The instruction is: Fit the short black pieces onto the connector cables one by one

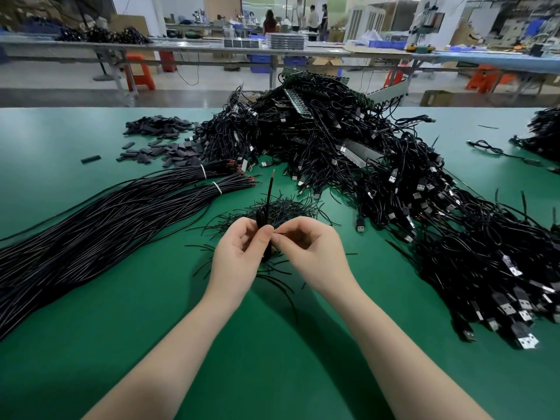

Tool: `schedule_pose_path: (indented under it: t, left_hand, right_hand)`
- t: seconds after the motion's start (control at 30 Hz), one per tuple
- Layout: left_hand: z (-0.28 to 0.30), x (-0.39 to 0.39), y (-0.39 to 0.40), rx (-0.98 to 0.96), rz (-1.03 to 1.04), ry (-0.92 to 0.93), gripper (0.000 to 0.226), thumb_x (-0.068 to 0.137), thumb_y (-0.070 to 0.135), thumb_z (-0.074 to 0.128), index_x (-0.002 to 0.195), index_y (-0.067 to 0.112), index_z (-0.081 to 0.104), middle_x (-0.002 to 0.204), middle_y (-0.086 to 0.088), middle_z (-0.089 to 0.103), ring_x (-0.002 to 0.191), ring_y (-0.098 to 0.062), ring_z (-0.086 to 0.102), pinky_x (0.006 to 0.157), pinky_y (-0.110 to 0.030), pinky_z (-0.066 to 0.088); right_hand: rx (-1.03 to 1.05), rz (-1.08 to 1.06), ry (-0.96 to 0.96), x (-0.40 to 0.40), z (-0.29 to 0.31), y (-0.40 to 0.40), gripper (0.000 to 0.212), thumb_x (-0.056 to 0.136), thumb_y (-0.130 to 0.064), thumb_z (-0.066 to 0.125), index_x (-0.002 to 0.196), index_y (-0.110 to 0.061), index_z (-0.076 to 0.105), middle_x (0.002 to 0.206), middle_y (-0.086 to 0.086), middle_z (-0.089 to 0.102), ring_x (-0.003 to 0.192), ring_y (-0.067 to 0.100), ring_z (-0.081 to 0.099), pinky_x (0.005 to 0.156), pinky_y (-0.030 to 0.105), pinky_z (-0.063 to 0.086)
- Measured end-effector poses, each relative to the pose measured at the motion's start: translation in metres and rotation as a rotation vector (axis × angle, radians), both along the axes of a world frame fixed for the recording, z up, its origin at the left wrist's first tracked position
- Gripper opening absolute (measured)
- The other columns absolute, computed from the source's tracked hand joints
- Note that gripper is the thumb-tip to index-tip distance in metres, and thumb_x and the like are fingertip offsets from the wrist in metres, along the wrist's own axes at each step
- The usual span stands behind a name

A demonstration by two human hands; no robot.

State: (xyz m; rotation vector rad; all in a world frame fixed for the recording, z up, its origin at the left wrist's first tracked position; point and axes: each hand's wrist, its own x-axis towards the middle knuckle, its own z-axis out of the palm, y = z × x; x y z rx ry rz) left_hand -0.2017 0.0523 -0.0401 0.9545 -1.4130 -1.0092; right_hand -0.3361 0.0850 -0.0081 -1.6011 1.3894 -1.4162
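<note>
Two hands meet over the green table (91, 328), and we read the fit as turning on a single line: the cable end (269, 189) rises up and away from our fingers, its long axis pointing steeply toward the far side, bare tip on top. Our left hand (235, 256) grips that cable low down, fingers (247, 230) curled round it, so the free tip stands well beyond the knuckles. Our right hand (306, 250) is touching the left at the fingertips and pinches something small and dark; we cannot tell whether that is a short black piece or only thin wire. If it is the piece, it lies just right of the cable and below its tip, so we judge the right hand, the nearer one, must lift it and thread it down along that axis.

A scatter of thin wire offcuts (285, 207) lies beyond and under our fingers. Far left and beyond them sits the stock of flat black sleeves (163, 147); nearer left run tied cable bundles (106, 213); to the right spreads a heap of USB cables (409, 189). Past the table edge we see workbenches, orange stools (139, 71) and distant people.
</note>
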Motion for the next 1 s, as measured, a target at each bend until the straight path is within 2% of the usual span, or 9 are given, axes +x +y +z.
schedule_pose_path:
  t: [0.13,0.2,0.3,0.47,0.57,0.67,0.73,0.87,1.0]
  left_hand:
    - [0.002,0.001,-0.001,0.036,-0.040,0.053,0.032,0.080,0.054,0.064,0.073,0.024,0.055,0.069,-0.006,0.052,0.067,-0.018,0.045,0.066,-0.038,0.039]
    - [0.005,0.000,0.000,0.065,-0.065,0.102,0.025,0.079,0.052,0.066,0.072,0.029,0.059,0.069,0.003,0.057,0.069,-0.011,0.051,0.068,-0.030,0.044]
    - [0.008,0.001,0.000,0.120,-0.101,0.140,0.019,0.080,0.043,0.073,0.073,0.027,0.064,0.075,-0.002,0.065,0.074,-0.014,0.059,0.076,-0.032,0.049]
    - [0.017,0.008,-0.001,0.198,-0.180,0.145,0.034,0.077,0.037,0.069,0.083,0.004,0.066,0.068,-0.006,0.066,0.061,-0.015,0.060,0.062,-0.023,0.051]
    - [0.021,0.009,-0.001,0.268,-0.178,0.097,0.025,0.081,0.035,0.070,0.075,0.011,0.071,0.065,0.000,0.065,0.058,-0.011,0.057,0.055,-0.020,0.047]
    - [0.025,0.011,-0.001,0.391,-0.196,0.045,0.027,0.085,0.032,0.071,0.061,0.020,0.070,0.059,0.005,0.060,0.049,-0.008,0.050,0.044,-0.017,0.036]
    - [0.028,0.011,0.000,0.513,-0.223,0.094,0.031,0.084,0.032,0.071,0.055,0.022,0.068,0.055,0.008,0.055,0.045,-0.005,0.044,0.040,-0.016,0.031]
    - [0.032,0.012,0.000,0.723,-0.252,0.181,0.026,0.072,0.038,0.077,0.057,0.021,0.064,0.056,0.009,0.053,0.041,-0.002,0.041,0.036,-0.015,0.029]
    - [0.031,0.013,0.001,0.716,-0.279,0.203,0.025,0.066,0.043,0.077,0.062,0.021,0.066,0.057,0.007,0.056,0.043,-0.004,0.045,0.038,-0.016,0.033]
  right_hand:
    - [-0.012,0.023,-0.022,-0.001,0.002,0.000,0.017,0.083,-0.008,0.073,0.074,-0.021,0.068,0.066,-0.012,0.067,0.063,0.001,0.058,0.063,0.015,0.044]
    - [-0.023,0.013,-0.042,-0.001,0.003,-0.001,0.013,0.083,-0.009,0.073,0.076,-0.019,0.070,0.070,-0.007,0.069,0.066,0.005,0.061,0.065,0.018,0.047]
    - [-0.062,-0.015,-0.010,0.001,0.001,0.000,0.010,0.083,-0.008,0.073,0.077,-0.016,0.070,0.071,-0.004,0.069,0.067,0.007,0.061,0.065,0.019,0.048]
    - [-0.418,-0.083,0.415,0.002,-0.005,0.000,0.010,0.082,0.004,0.069,0.079,-0.005,0.069,0.073,0.000,0.062,0.074,0.016,0.056,0.070,0.023,0.045]
    - [-0.572,-0.108,0.683,-0.001,-0.010,-0.002,0.014,0.077,0.015,0.067,0.082,0.002,0.069,0.074,0.011,0.061,0.070,0.030,0.057,0.067,0.035,0.048]
    - [-0.701,-0.100,0.817,-0.004,-0.012,-0.002,0.021,0.079,0.018,0.056,0.084,0.004,0.070,0.074,0.013,0.061,0.066,0.029,0.054,0.063,0.034,0.049]
    - [-0.732,-0.069,0.828,-0.004,-0.011,-0.001,0.024,0.085,0.013,0.048,0.085,0.004,0.070,0.075,0.013,0.061,0.067,0.028,0.053,0.064,0.032,0.048]
    - [-0.686,-0.033,0.807,-0.004,-0.007,-0.001,0.020,0.078,0.016,0.055,0.083,0.004,0.070,0.073,0.014,0.059,0.064,0.028,0.052,0.061,0.034,0.046]
    - [-0.595,0.006,0.723,-0.005,-0.003,-0.003,0.026,0.072,0.020,0.066,0.087,0.001,0.073,0.071,0.013,0.055,0.064,0.028,0.052,0.058,0.031,0.043]
